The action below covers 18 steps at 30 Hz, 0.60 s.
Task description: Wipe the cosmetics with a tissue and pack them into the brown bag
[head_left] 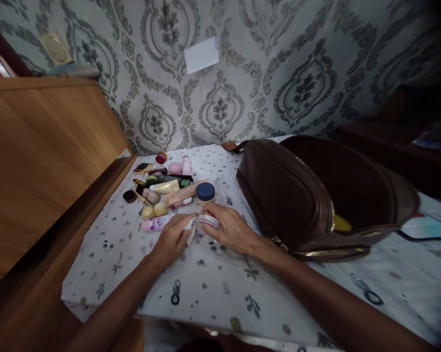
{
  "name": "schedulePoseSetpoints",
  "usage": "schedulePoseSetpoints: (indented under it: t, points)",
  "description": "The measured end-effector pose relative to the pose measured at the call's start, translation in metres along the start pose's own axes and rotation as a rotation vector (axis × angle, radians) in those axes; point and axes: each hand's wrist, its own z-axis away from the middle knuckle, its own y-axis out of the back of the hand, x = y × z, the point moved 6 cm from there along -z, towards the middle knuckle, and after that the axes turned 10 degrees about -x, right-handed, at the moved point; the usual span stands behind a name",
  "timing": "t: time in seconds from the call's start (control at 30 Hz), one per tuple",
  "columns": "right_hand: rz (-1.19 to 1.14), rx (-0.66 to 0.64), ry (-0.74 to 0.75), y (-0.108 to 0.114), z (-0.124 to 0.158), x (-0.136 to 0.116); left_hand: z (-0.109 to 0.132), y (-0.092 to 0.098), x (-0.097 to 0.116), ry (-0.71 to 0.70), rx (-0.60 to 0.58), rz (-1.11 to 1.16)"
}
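My right hand (231,229) grips a small round clear cosmetic jar (208,221) with a pale rim, just over the patterned cloth. Beside it, my left hand (172,240) is closed on a white wipe (190,233) held against the jar's side. Right behind the hands stands a jar with a dark blue lid (205,191). A pink and purple tube (156,223) lies by my left fingers. Further back are a long beige tube (184,194), a cream tube (165,187) and a red-and-clear lip gloss tube (181,203).
A large brown bag (279,190) lies unzipped on the right, a yellow item (341,224) inside its opening. A phone-like screen (431,226) sits beyond it. More cosmetics, including a pink sponge (175,168), cluster at the back left. A wooden cabinet (55,146) borders the left side.
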Motion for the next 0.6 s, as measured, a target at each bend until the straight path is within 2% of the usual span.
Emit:
schedulePoseSetpoints:
  t: [0.13, 0.23, 0.4, 0.6]
  points:
    - [-0.041, 0.035, 0.125, -0.006, 0.003, -0.001, 0.005, 0.011, -0.001, 0.105, 0.151, -0.006]
    - [-0.138, 0.049, 0.202, -0.009, 0.006, -0.003, 0.009, 0.018, 0.004, 0.076, 0.268, -0.046]
    - [-0.302, 0.009, 0.200, -0.014, 0.002, -0.002, 0.006, 0.014, 0.018, -0.137, 0.210, -0.075]
    - [-0.282, 0.009, 0.115, -0.013, -0.001, 0.001, 0.004, 0.012, 0.018, -0.167, 0.183, -0.052]
